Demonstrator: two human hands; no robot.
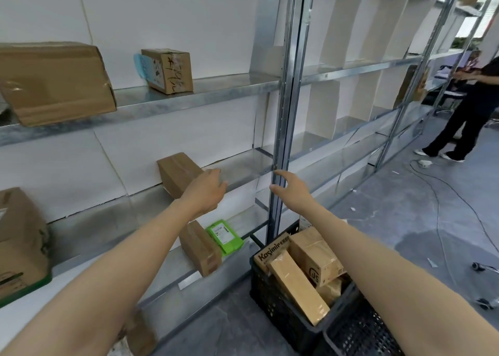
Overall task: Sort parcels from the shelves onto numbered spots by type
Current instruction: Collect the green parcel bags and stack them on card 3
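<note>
The left hand (pixel 208 193) holds a brown cardboard box (pixel 175 172) at the grey metal shelf's (pixel 240 164) front edge. The right hand (pixel 293 191) has its fingers (pixel 280 174) spread wide. A few parcels (pixel 297 282) sit in the black plastic crate (pixel 270 304), but more wait.

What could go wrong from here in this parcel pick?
1. The left hand grips the brown box by one end only; it might slip coming off the middle shelf.
2. The large box on the upper shelf overhangs the edge and could topple if that shelf is jolted.
</note>
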